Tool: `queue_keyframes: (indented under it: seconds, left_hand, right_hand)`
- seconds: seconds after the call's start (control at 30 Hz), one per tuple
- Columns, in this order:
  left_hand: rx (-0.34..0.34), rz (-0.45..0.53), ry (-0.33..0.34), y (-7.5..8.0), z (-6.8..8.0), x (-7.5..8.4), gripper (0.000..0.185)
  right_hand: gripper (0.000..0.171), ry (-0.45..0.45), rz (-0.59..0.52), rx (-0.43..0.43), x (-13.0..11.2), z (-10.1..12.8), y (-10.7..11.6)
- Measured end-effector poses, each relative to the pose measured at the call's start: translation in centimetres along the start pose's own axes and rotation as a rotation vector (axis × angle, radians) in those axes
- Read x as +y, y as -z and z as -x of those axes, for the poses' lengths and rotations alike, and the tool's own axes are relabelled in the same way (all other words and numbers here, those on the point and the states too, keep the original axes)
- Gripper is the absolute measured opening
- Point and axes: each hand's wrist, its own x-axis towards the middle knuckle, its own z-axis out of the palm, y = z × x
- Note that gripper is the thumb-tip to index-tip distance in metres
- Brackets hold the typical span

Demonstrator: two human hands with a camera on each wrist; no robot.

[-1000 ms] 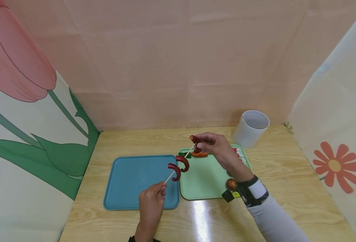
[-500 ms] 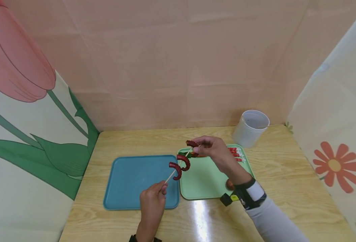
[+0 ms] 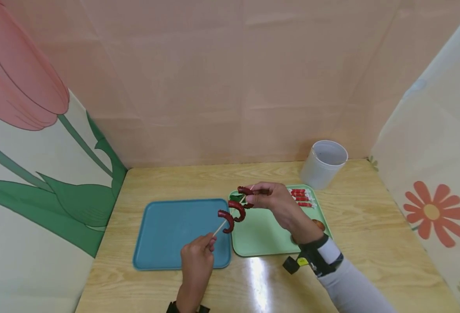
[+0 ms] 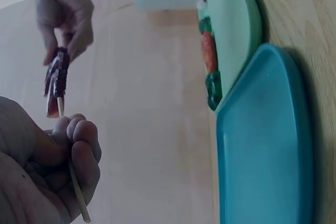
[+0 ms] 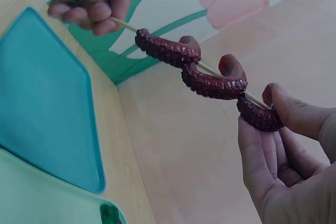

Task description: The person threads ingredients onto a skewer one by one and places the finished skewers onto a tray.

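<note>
My left hand [image 3: 197, 258] grips the lower end of a wooden skewer [image 3: 218, 229], which slants up and to the right. Two dark red, curled octopus tentacles [image 3: 228, 221] sit along its middle, pierced by the stick. Near the upper end, my right hand [image 3: 274, 202] pinches a third tentacle [image 5: 258, 116] between thumb and fingers. The right wrist view has this tentacle threaded on the skewer, close against the middle one [image 5: 214, 85]. In the left wrist view the skewer's blunt end [image 4: 79, 192] sticks out below the left hand's curled fingers.
A blue tray [image 3: 175, 234] lies at left, beside a green tray [image 3: 261, 234]. The green tray bears red-and-white sticks [image 3: 301, 198], a green piece [image 3: 235, 198], an orange piece [image 4: 209, 52] and a round brown piece [image 3: 318, 224]. Behind it stands a white bucket [image 3: 324, 165].
My right hand has moved down and slightly left, bringing the third tentacle along the skewer toward the other two. The left hand has stayed nearly still.
</note>
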Motion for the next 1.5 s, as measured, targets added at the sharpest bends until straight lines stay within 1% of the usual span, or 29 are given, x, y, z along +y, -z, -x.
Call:
queue_keyframes:
  seconds: [0.13,0.3,0.37,0.47,0.57,0.67,0.7,0.77,0.87,0.97,1.07,1.13,1.27,1.4,1.5]
  left_hand:
    - [0.0,0.003,0.003,0.0,0.1,-0.2,0.027]
    - [-0.019,0.02,0.029,0.0,0.3,-0.1,0.024]
    - [-0.024,0.004,0.052,0.1,0.4,-0.2,0.024]
    - [-0.046,-0.044,0.131,0.5,0.5,-0.7,0.024]
    - [-0.068,-0.118,0.259,1.6,0.8,-2.3,0.023]
    - [-0.073,-0.202,0.364,3.2,1.1,-4.5,0.015]
    - [-0.071,-0.229,0.388,3.8,1.2,-5.2,0.012]
    - [-0.086,-0.28,0.418,5.0,1.3,-6.5,0.007]
    - [-0.116,-0.334,0.436,6.2,1.5,-8.1,0.006]
    - [-0.114,-0.365,0.423,6.7,1.8,-9.8,0.008]
    - [-0.103,-0.377,0.407,6.6,2.0,-11.1,0.008]
    - [-0.123,-0.39,0.425,6.5,2.0,-11.8,0.011]
    - [-0.194,-0.408,0.515,6.3,1.8,-12.4,0.013]
    - [-0.277,-0.461,0.598,6.4,1.3,-12.3,0.016]
    - [-0.355,-0.517,0.653,6.5,0.8,-12.1,0.02]
  right_hand:
    - [0.01,-0.012,-0.009,0.003,0.3,0.1,-0.4]
    - [0.014,-0.01,-0.009,0.001,0.5,0.0,-0.5]
    - [0.023,-0.008,0.009,-0.011,0.6,0.0,-0.4]
    - [0.043,-0.014,0.065,-0.035,0.9,0.0,-0.2]
    - [0.056,-0.03,0.136,-0.044,1.7,0.1,0.5]
    - [0.057,-0.069,0.227,-0.021,2.6,0.3,1.8]
    - [0.058,-0.089,0.25,-0.013,2.9,0.4,2.2]
    - [0.058,-0.128,0.295,-0.003,3.3,0.5,2.9]
    - [0.058,-0.166,0.306,0.015,3.9,0.5,3.5]
    - [0.059,-0.179,0.292,0.003,4.6,0.4,3.6]
    - [0.058,-0.204,0.275,0.001,5.3,0.4,3.7]
    - [0.058,-0.226,0.271,0.001,5.7,0.6,3.9]
    - [0.059,-0.25,0.276,0.014,6.3,0.9,4.5]
    - [0.062,-0.247,0.304,0.022,6.6,1.4,5.2]
    - [0.064,-0.246,0.344,0.041,6.7,1.8,5.6]
